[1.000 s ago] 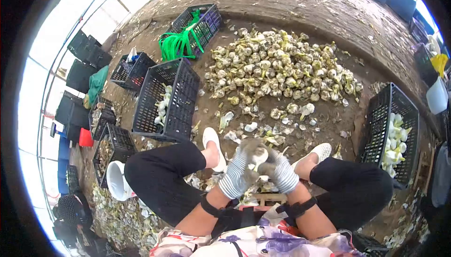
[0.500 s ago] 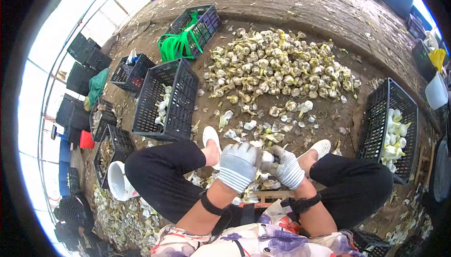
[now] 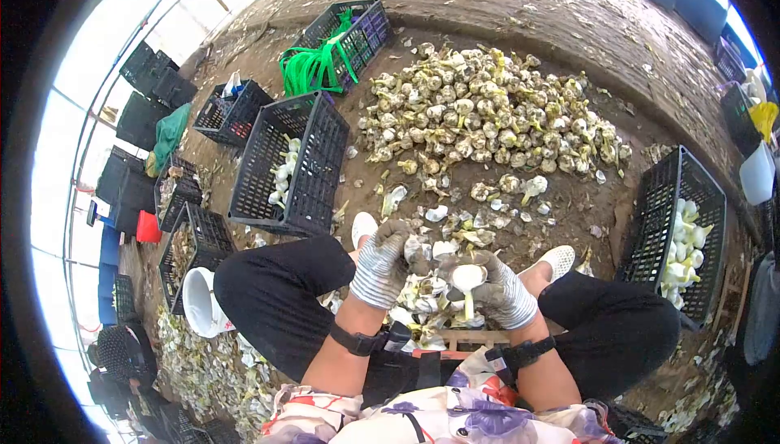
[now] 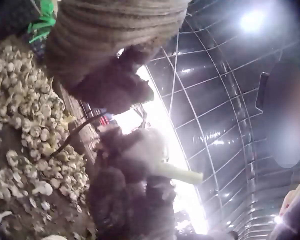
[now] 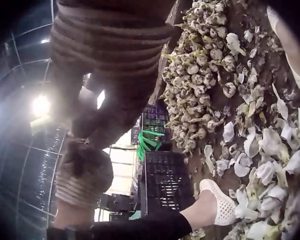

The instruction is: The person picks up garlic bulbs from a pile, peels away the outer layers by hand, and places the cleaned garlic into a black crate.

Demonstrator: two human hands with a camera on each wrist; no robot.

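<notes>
Both hands wear striped gloves with dirty fingers. In the head view my right hand grips a white garlic bulb, its pale stem towards my body. My left hand is apart from the bulb, to its left, fingers bent and thumb spread; whether a scrap of skin is between them is unclear. The left wrist view has the left hand above the gripped bulb, whose stem points right. In the right wrist view, the right hand hides most of the bulb, with the left hand below.
A large garlic heap lies ahead. Black crates with white bulbs stand left and right. Behind the left one is a crate with green straps. A white bucket stands by my left knee; peelings litter the ground between my feet.
My hands were close together around the bulb; now the left has moved away to the left. The bulb shows more fully in my right hand, its stem towards me.
</notes>
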